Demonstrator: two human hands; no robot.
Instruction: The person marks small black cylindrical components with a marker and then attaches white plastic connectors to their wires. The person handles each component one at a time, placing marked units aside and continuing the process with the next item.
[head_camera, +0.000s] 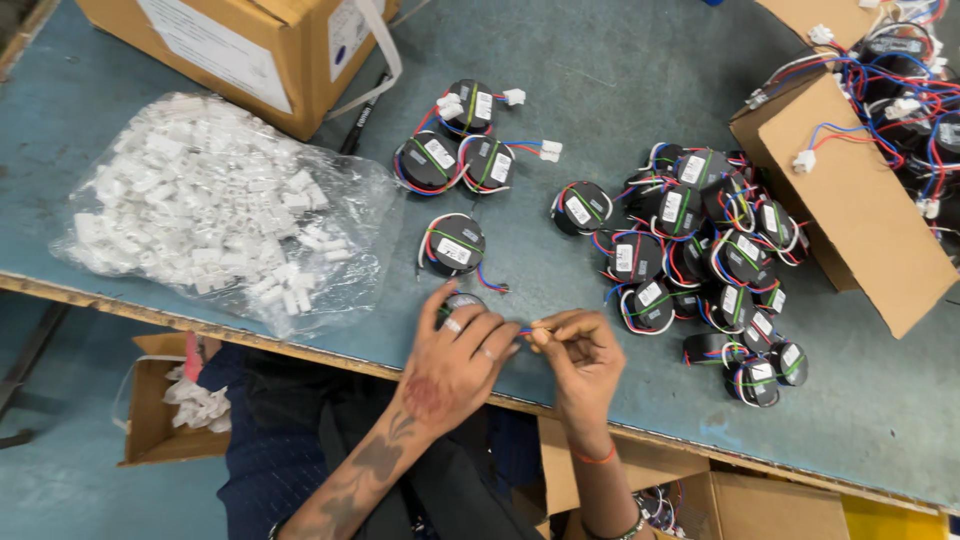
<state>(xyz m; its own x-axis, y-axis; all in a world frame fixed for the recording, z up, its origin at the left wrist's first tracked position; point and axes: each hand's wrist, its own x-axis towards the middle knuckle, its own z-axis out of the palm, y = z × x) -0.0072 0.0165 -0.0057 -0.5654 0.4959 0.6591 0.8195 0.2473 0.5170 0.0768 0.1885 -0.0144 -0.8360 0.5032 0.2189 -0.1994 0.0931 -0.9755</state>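
My left hand (455, 355) covers a small black round coil (460, 299) with red and blue wires, at the near edge of the blue table (600, 80). My right hand (580, 350) pinches the ends of that coil's wires between thumb and fingers, right beside my left fingertips. Another coil (455, 245) lies just beyond my hands. Three coils with white connectors (462, 140) lie further back. A pile of several coils without connectors (710, 260) lies to the right of my hands.
A clear plastic bag of white connectors (215, 210) lies at the left. A cardboard box (250, 45) stands at the back left. An open box of wired coils (860, 180) sits at the right. More boxes (165, 410) stand below the table's edge.
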